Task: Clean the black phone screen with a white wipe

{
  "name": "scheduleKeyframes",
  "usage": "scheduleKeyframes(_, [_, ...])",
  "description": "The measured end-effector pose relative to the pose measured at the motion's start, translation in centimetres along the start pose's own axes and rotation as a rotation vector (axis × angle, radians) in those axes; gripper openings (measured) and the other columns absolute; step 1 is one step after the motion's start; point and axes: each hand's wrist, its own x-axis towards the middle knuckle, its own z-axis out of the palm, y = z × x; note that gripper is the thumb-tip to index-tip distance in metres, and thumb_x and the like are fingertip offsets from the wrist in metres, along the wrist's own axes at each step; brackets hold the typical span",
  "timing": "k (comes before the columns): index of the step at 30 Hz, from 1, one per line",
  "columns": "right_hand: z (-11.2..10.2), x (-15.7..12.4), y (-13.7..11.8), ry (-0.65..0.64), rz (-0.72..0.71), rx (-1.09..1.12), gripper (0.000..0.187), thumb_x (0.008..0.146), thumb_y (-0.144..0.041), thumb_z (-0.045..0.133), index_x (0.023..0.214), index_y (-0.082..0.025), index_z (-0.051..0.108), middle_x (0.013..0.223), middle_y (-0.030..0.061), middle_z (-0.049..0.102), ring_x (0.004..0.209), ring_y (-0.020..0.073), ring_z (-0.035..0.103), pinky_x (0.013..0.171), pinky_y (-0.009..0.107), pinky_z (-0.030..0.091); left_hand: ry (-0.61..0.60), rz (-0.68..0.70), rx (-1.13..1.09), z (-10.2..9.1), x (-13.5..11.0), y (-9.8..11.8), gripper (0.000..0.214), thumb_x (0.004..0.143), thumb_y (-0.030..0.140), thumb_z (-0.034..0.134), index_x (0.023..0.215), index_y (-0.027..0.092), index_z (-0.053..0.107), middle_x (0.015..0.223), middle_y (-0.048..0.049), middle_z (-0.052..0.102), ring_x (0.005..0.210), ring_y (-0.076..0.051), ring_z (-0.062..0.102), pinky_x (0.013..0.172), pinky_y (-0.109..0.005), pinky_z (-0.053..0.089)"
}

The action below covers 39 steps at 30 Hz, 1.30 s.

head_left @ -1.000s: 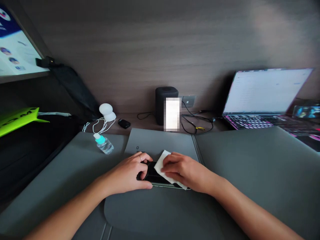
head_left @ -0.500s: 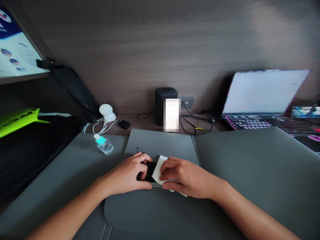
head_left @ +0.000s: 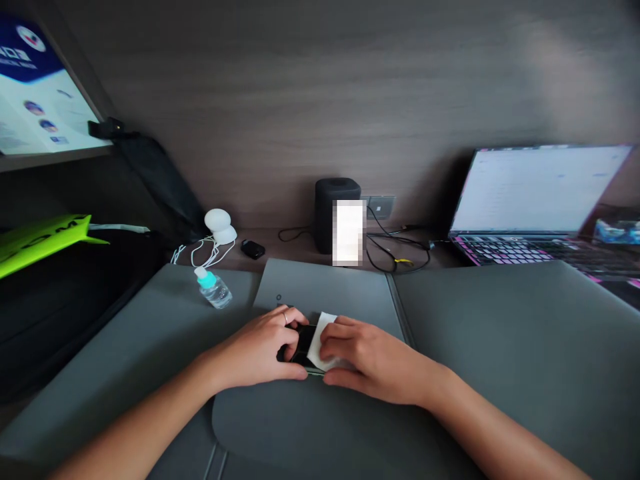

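Note:
A smartphone (head_left: 305, 342) with a glossy black face and a greenish edge lies flat in front of me, above a grey mat. My left hand (head_left: 265, 347) grips its left end, thumb along the near edge and fingers curled over the far side. A folded white tissue (head_left: 320, 337) is pinched under the curled fingers of my right hand (head_left: 363, 353) and pressed onto the phone's right part. My right thumb lies at the near edge. Much of the phone is hidden by both hands and the tissue.
Behind the hands lies a flat grey panel (head_left: 330, 280). A clear bottle with a turquoise collar (head_left: 215, 290) stands to the left, near a white round device (head_left: 220, 223) and a small black object (head_left: 253, 249). A black speaker (head_left: 325, 220), cables (head_left: 395, 250) and an open laptop (head_left: 535, 200) are farther back.
The whole view has shifted a little, so things appear slightly farther right. The tissue corner that stuck out below my right hand no longer shows. Both hands keep their hold.

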Motion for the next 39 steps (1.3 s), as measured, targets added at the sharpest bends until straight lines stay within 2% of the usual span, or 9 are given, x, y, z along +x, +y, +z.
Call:
scheduleKeyframes(2, [0.03, 0.12, 0.0, -0.008, -0.03, 0.009, 0.017, 0.095, -0.028, 0.059, 0.102, -0.014, 0.066, 0.099, 0.0073, 0.064, 0.095, 0.0182, 0.056, 0.088, 0.032, 0.042, 0.006, 0.002, 0.004, 0.01, -0.01, 0.0, 0.032, 0.071, 0.029, 0.082, 0.061, 0.02, 0.053, 0.123, -0.001, 0.058, 0.111, -0.025, 0.056, 0.089, -0.036, 0.046])
scheduleKeyframes(6, [-0.08, 0.18, 0.05, -0.012, -0.022, 0.002, 0.023, 0.098, -0.027, 0.054, 0.085, -0.015, 0.067, 0.084, 0.0045, 0.064, 0.083, 0.0165, 0.056, 0.084, 0.033, 0.041, 0.0, 0.005, 0.003, 0.06, 0.0, -0.07, 0.033, 0.071, 0.029, 0.082, 0.061, 0.02, 0.053, 0.122, -0.0005, 0.058, 0.109, -0.024, 0.057, 0.088, -0.036, 0.047])
scheduleKeyframes(10, [-0.08, 0.14, 0.1, 0.01, -0.039, 0.01, 0.019, 0.096, -0.03, 0.057, 0.097, -0.014, 0.067, 0.096, 0.0071, 0.066, 0.093, 0.0179, 0.057, 0.088, 0.033, 0.041, 0.006, 0.007, 0.007, 0.09, 0.02, -0.2, 0.033, 0.07, 0.03, 0.083, 0.061, 0.019, 0.053, 0.123, -0.0016, 0.058, 0.11, -0.025, 0.057, 0.088, -0.036, 0.048])
scheduleKeyframes(15, [-0.05, 0.17, 0.18, 0.001, -0.022, -0.001, 0.027, 0.099, -0.034, 0.053, 0.086, -0.015, 0.067, 0.084, 0.0055, 0.065, 0.085, 0.0175, 0.057, 0.084, 0.033, 0.042, -0.003, 0.011, 0.004, 0.04, 0.05, -0.15, 0.033, 0.071, 0.03, 0.082, 0.061, 0.019, 0.053, 0.123, -0.0007, 0.058, 0.11, -0.025, 0.057, 0.088, -0.037, 0.047])
scheduleKeyframes(19, [0.17, 0.53, 0.06, 0.018, -0.069, -0.014, 0.021, 0.098, -0.031, 0.055, 0.096, -0.014, 0.067, 0.095, 0.0078, 0.067, 0.092, 0.0188, 0.058, 0.086, 0.033, 0.043, 0.004, 0.005, -0.006, 0.05, 0.03, -0.1, 0.032, 0.07, 0.029, 0.082, 0.06, 0.02, 0.053, 0.122, -0.0012, 0.058, 0.11, -0.025, 0.057, 0.087, -0.037, 0.048])
scheduleKeyframes(24, [0.16, 0.26, 0.19, -0.001, -0.028, 0.011, 0.024, 0.1, -0.029, 0.05, 0.093, -0.015, 0.068, 0.09, 0.0062, 0.067, 0.086, 0.0169, 0.059, 0.083, 0.032, 0.044, -0.004, -0.002, 0.001, 0.06, 0.03, -0.09, 0.033, 0.07, 0.03, 0.083, 0.06, 0.02, 0.053, 0.122, -0.0006, 0.058, 0.109, -0.025, 0.057, 0.088, -0.037, 0.047])
scheduleKeyframes(30, [0.25, -0.03, 0.66, 0.018, -0.075, -0.003, 0.022, 0.098, -0.028, 0.054, 0.106, -0.014, 0.068, 0.11, 0.0108, 0.064, 0.102, 0.0203, 0.058, 0.093, 0.034, 0.045, 0.003, 0.003, 0.014, 0.18, -0.02, -0.19, 0.031, 0.073, 0.031, 0.081, 0.061, 0.02, 0.055, 0.124, -0.0024, 0.058, 0.113, -0.026, 0.056, 0.09, -0.037, 0.047])
scheduleKeyframes(35, [0.12, -0.26, 0.97, 0.048, 0.028, -0.03, 0.021, 0.098, -0.02, 0.05, 0.1, -0.016, 0.07, 0.107, 0.0098, 0.063, 0.098, 0.019, 0.058, 0.088, 0.033, 0.047, -0.018, -0.011, 0.016, 0.16, 0.0, -0.11, 0.029, 0.073, 0.031, 0.08, 0.062, 0.02, 0.055, 0.125, -0.002, 0.057, 0.114, -0.027, 0.055, 0.091, -0.037, 0.046])
scheduleKeyframes(39, [0.34, -0.27, 0.76, 0.005, -0.011, -0.011, 0.019, 0.097, -0.017, 0.051, 0.104, -0.016, 0.069, 0.106, 0.0088, 0.062, 0.099, 0.018, 0.057, 0.09, 0.031, 0.047, -0.004, -0.016, 0.014, 0.21, 0.04, -0.16, 0.031, 0.072, 0.031, 0.081, 0.062, 0.02, 0.054, 0.125, -0.0017, 0.058, 0.113, -0.026, 0.056, 0.092, -0.038, 0.046])
